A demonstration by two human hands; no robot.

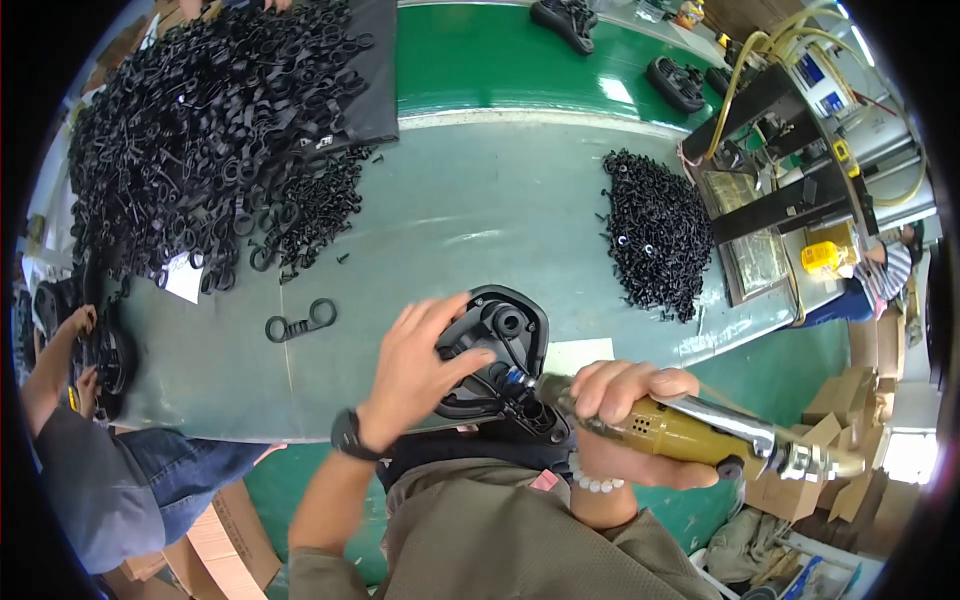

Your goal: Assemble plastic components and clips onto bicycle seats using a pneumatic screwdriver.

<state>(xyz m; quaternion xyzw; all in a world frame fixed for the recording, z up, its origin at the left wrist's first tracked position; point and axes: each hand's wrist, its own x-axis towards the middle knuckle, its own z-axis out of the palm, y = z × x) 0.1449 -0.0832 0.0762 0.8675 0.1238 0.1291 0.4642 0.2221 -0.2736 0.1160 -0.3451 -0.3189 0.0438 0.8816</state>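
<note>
Bench (pixel 480 200), with a black plastic shell (pixel 507 322) at the middle of its near edge; a careless push could tip it off. Power screwdriver (pixel 700 432), gripped by the right hand (pixel 615 452), angled into the shell. Left hand (pixel 425 352), spread over the shell's left rim; whether it grips cannot be told. Should the tilted bit (pixel 515 376) slip, it could strike the nearby left thumb (pixel 468 363) or scratch the shell.

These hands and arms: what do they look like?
The left hand wears a black watch-like band at the wrist, the right hand a bracelet of round white beads. Both are human and gloveless. Brownish-grey sleeves end around the elbows.
</note>
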